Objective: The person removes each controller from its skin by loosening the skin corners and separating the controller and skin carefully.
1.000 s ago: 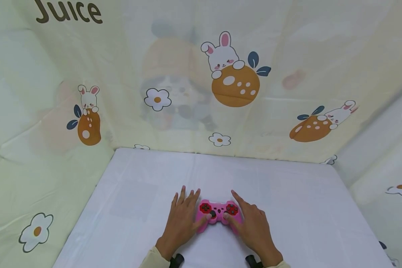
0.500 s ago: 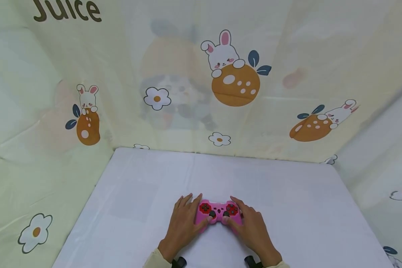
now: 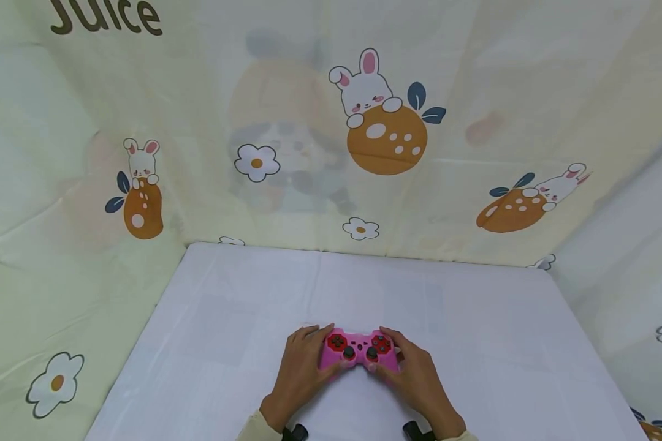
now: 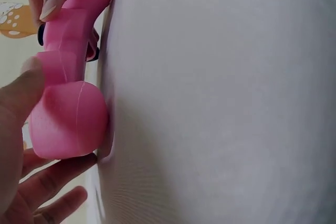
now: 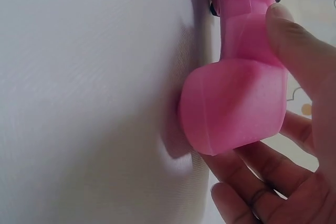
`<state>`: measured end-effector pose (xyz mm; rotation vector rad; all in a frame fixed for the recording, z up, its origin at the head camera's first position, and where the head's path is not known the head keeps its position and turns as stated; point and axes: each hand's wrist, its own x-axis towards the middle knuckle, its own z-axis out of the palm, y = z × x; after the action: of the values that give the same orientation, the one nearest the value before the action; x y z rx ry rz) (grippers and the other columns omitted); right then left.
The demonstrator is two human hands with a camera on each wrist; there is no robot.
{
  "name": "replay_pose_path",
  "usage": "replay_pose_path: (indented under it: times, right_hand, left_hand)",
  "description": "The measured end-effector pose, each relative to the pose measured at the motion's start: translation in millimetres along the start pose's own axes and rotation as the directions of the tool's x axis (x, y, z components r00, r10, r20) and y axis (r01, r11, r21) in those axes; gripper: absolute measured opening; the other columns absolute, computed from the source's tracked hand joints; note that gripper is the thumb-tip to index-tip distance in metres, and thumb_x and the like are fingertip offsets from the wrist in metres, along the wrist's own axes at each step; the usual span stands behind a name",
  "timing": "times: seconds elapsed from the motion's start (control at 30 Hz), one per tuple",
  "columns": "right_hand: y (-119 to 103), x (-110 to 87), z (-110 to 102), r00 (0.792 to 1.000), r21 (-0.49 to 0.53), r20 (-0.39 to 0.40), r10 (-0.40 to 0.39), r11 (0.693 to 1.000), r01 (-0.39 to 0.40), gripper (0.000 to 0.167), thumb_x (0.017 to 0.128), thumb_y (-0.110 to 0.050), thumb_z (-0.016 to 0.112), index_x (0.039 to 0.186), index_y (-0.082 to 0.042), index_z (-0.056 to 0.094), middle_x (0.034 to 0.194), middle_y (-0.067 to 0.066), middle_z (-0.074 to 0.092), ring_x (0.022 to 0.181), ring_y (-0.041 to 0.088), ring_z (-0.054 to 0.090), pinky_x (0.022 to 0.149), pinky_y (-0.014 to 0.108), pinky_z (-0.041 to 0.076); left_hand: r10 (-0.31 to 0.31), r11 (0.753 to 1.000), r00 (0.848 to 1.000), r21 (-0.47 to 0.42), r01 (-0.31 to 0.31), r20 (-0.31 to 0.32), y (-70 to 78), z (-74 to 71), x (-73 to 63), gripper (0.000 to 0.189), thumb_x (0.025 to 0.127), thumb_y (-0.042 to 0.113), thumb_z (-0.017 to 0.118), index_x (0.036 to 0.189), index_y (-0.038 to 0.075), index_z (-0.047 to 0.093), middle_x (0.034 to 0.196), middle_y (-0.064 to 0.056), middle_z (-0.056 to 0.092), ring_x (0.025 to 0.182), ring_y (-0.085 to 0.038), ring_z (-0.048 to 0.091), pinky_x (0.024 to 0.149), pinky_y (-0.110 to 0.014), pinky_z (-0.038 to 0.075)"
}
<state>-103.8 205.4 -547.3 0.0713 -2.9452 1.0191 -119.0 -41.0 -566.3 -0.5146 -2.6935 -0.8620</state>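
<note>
In front of me a smooth white tabletop (image 3: 243, 288) stretches back to a pale yellow fabric curtain (image 3: 209, 202), printed with white rabbits (image 3: 364, 93), orange-brown fruit (image 3: 387, 146), white flowers (image 3: 257, 163) and the dark word "Juice" (image 3: 112, 15); patterned cloth lines both sides too. Toward the near edge, between my hands, is a pink plastic game controller (image 3: 360, 339) with red button pads (image 3: 337, 342) and two black thumbsticks (image 3: 349, 353); I cannot tell whether it all touches the surface. My left hand (image 3: 300, 365) grips its left end, thumb on the upper face, fingers curled about the outer side. My right hand (image 3: 417, 370) grips the right end likewise, thumb tip just below the right stick. Cream sleeves (image 3: 258, 427) show at my wrists, a black fitting (image 3: 296, 432) beside each
</note>
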Motion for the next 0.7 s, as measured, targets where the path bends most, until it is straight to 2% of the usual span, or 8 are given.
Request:
replay_pose_path:
  times: [0.23,0.43,0.6,0.7]
  right_hand:
    - [-2.3,1.0,-3.2,0.999,0.016,0.021,0.035,0.999,-0.035,0.083,0.077,-0.038,0.095,0.15,-0.024,0.059,0.123,0.002,0.076,0.09,0.006,0.061,0.082,0.03,0.052]
    - [-1.7,2.0,-4.9,0.998,0.039,0.029,0.061,0.997,-0.062,0.084,0.076,-0.033,0.096,0.15,-0.023,0.059,0.129,0.002,0.075,0.091,0.008,0.059,0.082,0.028,0.05]
    - [0.1,2.5,-5.2,0.995,0.053,0.04,0.092,0.994,-0.094,0.083,0.074,-0.028,0.097,0.149,-0.02,0.061,0.125,0.0,0.075,0.09,0.009,0.058,0.078,0.025,0.048]
    - [0.7,2.9,-5.7,0.992,0.07,0.053,0.116,0.99,-0.12,0.08,0.075,-0.026,0.097,0.147,-0.02,0.063,0.122,-0.001,0.074,0.089,0.01,0.058,0.075,0.023,0.047]
  left_hand:
    - [-0.031,0.999,0.999,-0.026,0.031,0.025,-1.3,-1.0,-0.4,0.074,0.084,0.056,0.086,0.142,0.013,0.068,0.129,-0.003,0.077,0.126,-0.024,0.063,0.109,-0.05,0.047]
    - [-0.027,0.999,1.0,-0.04,0.028,0.008,-2.2,-1.7,0.8,0.071,0.081,0.05,0.09,0.137,0.011,0.07,0.122,-0.002,0.079,0.119,-0.021,0.065,0.102,-0.046,0.049]
    - [-0.03,0.998,0.999,-0.054,0.03,0.011,-2.2,-2.0,0.4,0.067,0.08,0.044,0.092,0.135,0.011,0.071,0.119,-0.001,0.08,0.115,-0.02,0.065,0.095,-0.043,0.05]
    - [-0.052,0.995,0.998,-0.079,0.054,0.028,-1.1,-3.0,0.5,0.066,0.079,0.039,0.093,0.135,0.011,0.071,0.119,0.0,0.08,0.115,-0.02,0.065,0.095,-0.043,0.05]
